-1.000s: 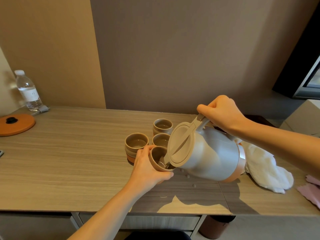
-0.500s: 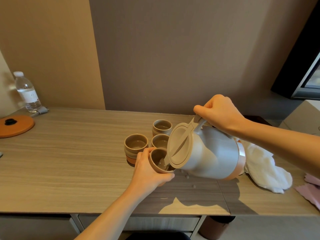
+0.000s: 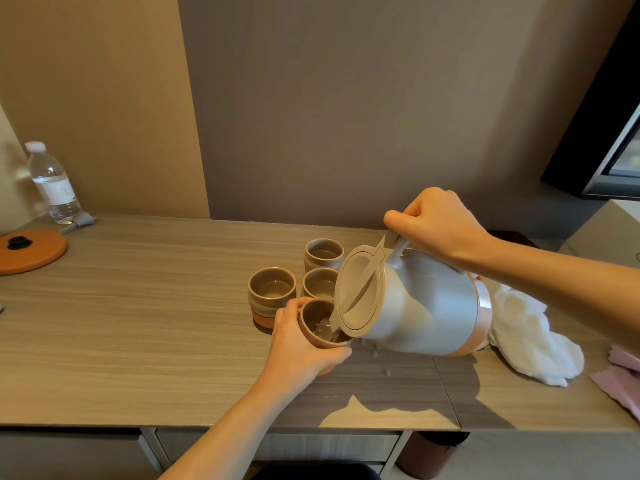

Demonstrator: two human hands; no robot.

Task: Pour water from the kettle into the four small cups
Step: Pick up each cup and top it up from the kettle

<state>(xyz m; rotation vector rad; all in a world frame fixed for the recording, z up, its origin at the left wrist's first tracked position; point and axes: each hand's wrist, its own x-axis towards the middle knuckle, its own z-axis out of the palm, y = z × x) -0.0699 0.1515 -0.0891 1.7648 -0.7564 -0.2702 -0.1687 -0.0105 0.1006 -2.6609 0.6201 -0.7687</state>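
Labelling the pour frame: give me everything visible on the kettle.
The kettle has a matte grey body, a tan flat lid with a ridge across it, and a copper-coloured band at the base. It is lifted off the desk and tipped steeply left, spout over the held cup. The right hand grips its handle; nothing else visibly touches it.

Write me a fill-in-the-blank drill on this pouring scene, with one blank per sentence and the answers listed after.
1. The right hand tilts the kettle by its ____.
2. The left hand holds the cup being filled; ____ other cups stand on the desk.
3. A plastic ____ bottle stands at the desk's far left.
4. The crumpled towel behind the kettle is ____.

Answers: handle; three; water; white
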